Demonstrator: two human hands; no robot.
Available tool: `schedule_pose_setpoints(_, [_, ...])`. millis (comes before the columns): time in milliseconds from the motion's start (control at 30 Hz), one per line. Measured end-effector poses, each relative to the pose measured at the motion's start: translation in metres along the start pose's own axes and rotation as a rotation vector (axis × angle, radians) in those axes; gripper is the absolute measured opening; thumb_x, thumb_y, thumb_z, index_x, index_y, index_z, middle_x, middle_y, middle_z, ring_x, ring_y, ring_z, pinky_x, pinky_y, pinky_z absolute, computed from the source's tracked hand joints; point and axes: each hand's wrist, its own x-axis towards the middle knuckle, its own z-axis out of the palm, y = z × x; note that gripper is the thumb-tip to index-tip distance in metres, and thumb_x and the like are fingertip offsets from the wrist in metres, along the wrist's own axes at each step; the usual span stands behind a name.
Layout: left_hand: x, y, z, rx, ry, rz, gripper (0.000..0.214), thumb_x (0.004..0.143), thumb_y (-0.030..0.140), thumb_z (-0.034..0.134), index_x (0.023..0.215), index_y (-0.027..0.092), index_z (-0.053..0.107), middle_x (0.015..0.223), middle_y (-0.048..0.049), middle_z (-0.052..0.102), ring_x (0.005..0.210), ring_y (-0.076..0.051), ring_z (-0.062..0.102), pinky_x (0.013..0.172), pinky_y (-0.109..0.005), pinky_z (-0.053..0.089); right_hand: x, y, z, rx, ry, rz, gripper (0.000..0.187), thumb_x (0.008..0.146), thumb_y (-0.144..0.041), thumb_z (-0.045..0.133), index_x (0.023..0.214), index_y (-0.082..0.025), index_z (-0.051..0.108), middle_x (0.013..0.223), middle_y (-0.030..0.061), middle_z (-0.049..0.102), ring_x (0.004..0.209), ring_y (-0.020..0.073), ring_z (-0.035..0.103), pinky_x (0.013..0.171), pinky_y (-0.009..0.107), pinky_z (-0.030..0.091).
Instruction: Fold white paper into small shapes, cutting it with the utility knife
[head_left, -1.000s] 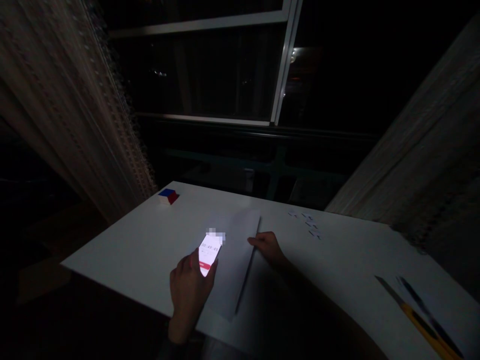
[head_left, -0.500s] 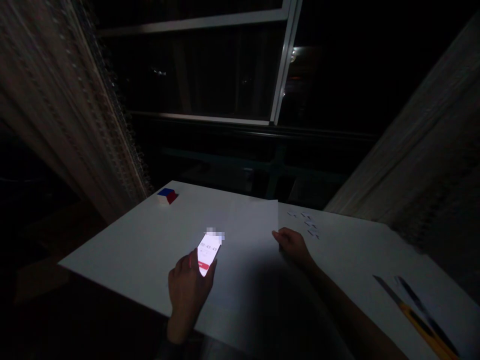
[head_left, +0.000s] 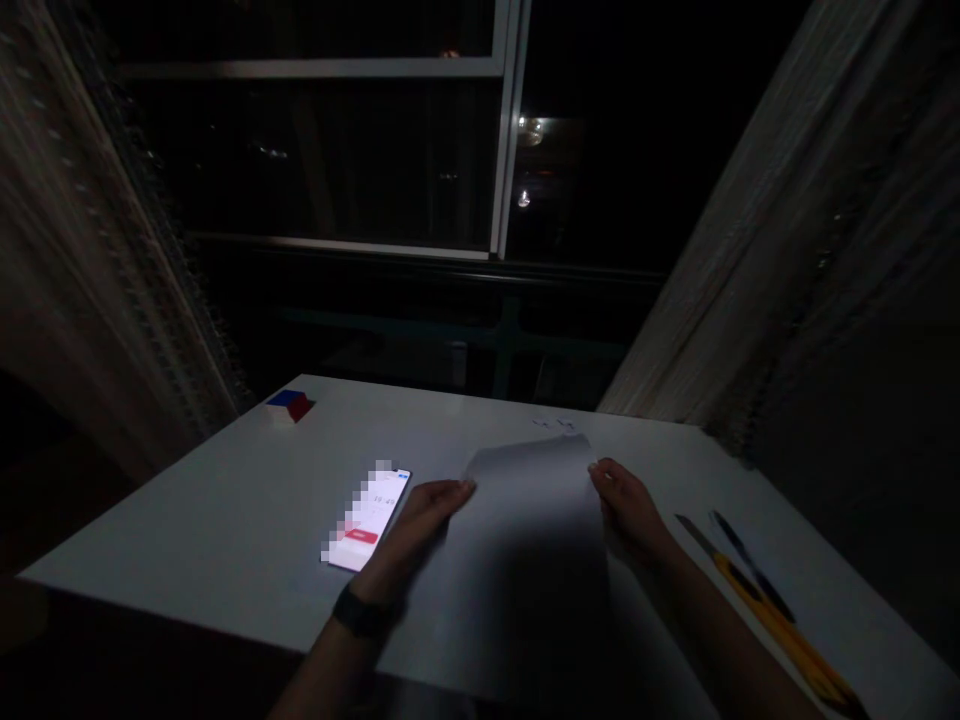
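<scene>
A white sheet of paper [head_left: 529,510] is held up by its two side edges over the table. My left hand [head_left: 424,515], with a dark watch on the wrist, pinches its left edge. On the right edge, my right hand [head_left: 626,505] grips it between thumb and fingers. Just left of my left forearm lies a phone [head_left: 367,520] with a lit screen showing digits and a red button. Small paper pieces with dark marks [head_left: 555,424] lie beyond the sheet's top edge, which may hide more of them.
A cube with blue, red and white faces [head_left: 288,406] sits at the table's far left. Scissors or a knife with an orange handle [head_left: 780,625] lie at the right, beside a dark pen [head_left: 750,565]. Curtains [head_left: 697,240] flank the dark window behind the white table [head_left: 202,510].
My left hand has let go of the phone, now lying on the table, and has taken the paper's left edge. The sheet has lifted, with my right hand still on it. The view has shifted right.
</scene>
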Motion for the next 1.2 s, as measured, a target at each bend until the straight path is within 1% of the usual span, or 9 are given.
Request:
schedule_pose_setpoints(33, [0.005, 0.004, 0.006, -0.093, -0.094, -0.040, 0.044, 0.072, 0.050, 0.060, 0.096, 0.013, 0.067, 0.077, -0.0093, 0.069, 0.079, -0.025, 0.064, 0.067, -0.032, 0.047, -0.003, 0.003, -0.003, 0.037, 0.002, 0.012, 0.039, 0.071, -0.058, 0.059, 0.071, -0.022, 0.043, 0.043, -0.0094, 0.037, 0.034, 0.0068, 0.030, 0.035, 0.019, 0.022])
schedule_pose_setpoints(100, [0.013, 0.009, 0.017, -0.237, -0.166, -0.085, 0.047, 0.068, 0.043, 0.067, 0.103, 0.011, 0.063, 0.078, -0.0095, 0.069, 0.078, -0.024, 0.064, 0.069, -0.031, 0.047, -0.008, 0.008, -0.009, 0.110, 0.012, 0.032, 0.039, 0.070, -0.057, 0.061, 0.071, -0.022, 0.043, 0.043, -0.0096, 0.038, 0.034, 0.0068, 0.030, 0.035, 0.019, 0.023])
schedule_pose_setpoints(200, [0.023, 0.010, 0.031, -0.400, -0.129, -0.083, 0.060, 0.061, 0.029, 0.076, 0.115, 0.012, 0.055, 0.082, -0.0073, 0.068, 0.081, -0.020, 0.064, 0.076, -0.031, 0.046, -0.014, 0.010, -0.018, 0.232, 0.005, 0.039, 0.036, 0.069, -0.054, 0.064, 0.078, -0.022, 0.049, 0.050, -0.0053, 0.050, 0.042, 0.0109, 0.045, 0.042, 0.023, 0.036])
schedule_pose_setpoints(300, [0.029, 0.011, 0.043, -0.518, -0.160, -0.029, 0.069, 0.059, 0.025, 0.077, 0.122, 0.016, 0.049, 0.081, -0.0044, 0.068, 0.081, -0.019, 0.064, 0.079, -0.032, 0.046, -0.017, 0.008, -0.022, 0.336, -0.102, 0.017, 0.040, 0.066, -0.046, 0.069, 0.094, -0.021, 0.055, 0.075, 0.0040, 0.065, 0.070, 0.0197, 0.062, 0.063, 0.031, 0.047])
schedule_pose_setpoints(400, [0.033, 0.012, 0.051, -0.501, -0.245, 0.000, 0.062, 0.061, 0.028, 0.076, 0.118, 0.015, 0.053, 0.085, -0.0067, 0.069, 0.080, -0.022, 0.065, 0.076, -0.034, 0.048, -0.017, 0.006, -0.025, 0.348, -0.249, -0.019, 0.053, 0.061, -0.032, 0.075, 0.109, -0.022, 0.054, 0.098, 0.0069, 0.066, 0.091, 0.0235, 0.061, 0.080, 0.036, 0.046])
schedule_pose_setpoints(500, [0.040, 0.010, 0.055, -0.380, -0.313, -0.035, 0.048, 0.064, 0.035, 0.073, 0.103, 0.010, 0.061, 0.090, -0.0121, 0.069, 0.078, -0.024, 0.065, 0.070, -0.034, 0.049, -0.013, 0.005, -0.029, 0.304, -0.310, -0.066, 0.055, 0.058, -0.023, 0.077, 0.109, -0.020, 0.055, 0.108, 0.0075, 0.064, 0.098, 0.0234, 0.060, 0.088, 0.038, 0.043])
schedule_pose_setpoints(667, [0.049, -0.002, 0.053, -0.286, -0.392, 0.014, 0.045, 0.063, 0.035, 0.074, 0.098, 0.009, 0.062, 0.091, -0.0135, 0.069, 0.078, -0.023, 0.065, 0.069, -0.034, 0.049, -0.014, 0.011, -0.037, 0.277, -0.296, -0.065, 0.051, 0.058, -0.022, 0.077, 0.105, -0.018, 0.058, 0.109, 0.0084, 0.064, 0.098, 0.0241, 0.060, 0.088, 0.039, 0.044])
schedule_pose_setpoints(867, [0.042, -0.007, 0.046, -0.219, -0.386, -0.002, 0.039, 0.063, 0.034, 0.074, 0.092, 0.009, 0.065, 0.092, -0.0137, 0.069, 0.077, -0.023, 0.064, 0.068, -0.033, 0.049, -0.019, 0.023, -0.036, 0.243, -0.280, -0.064, 0.047, 0.058, -0.022, 0.077, 0.102, -0.017, 0.061, 0.106, 0.0086, 0.066, 0.097, 0.0237, 0.061, 0.088, 0.039, 0.045])
schedule_pose_setpoints(1200, [0.037, -0.013, 0.038, -0.323, -0.445, 0.027, 0.030, 0.058, 0.027, 0.077, 0.081, 0.011, 0.067, 0.082, -0.0080, 0.070, 0.076, -0.019, 0.064, 0.078, -0.033, 0.046, -0.031, 0.026, -0.031, 0.390, -0.295, 0.112, 0.047, 0.050, -0.015, 0.076, 0.095, -0.016, 0.064, 0.094, 0.0077, 0.070, 0.086, 0.0261, 0.066, 0.082, 0.041, 0.049])
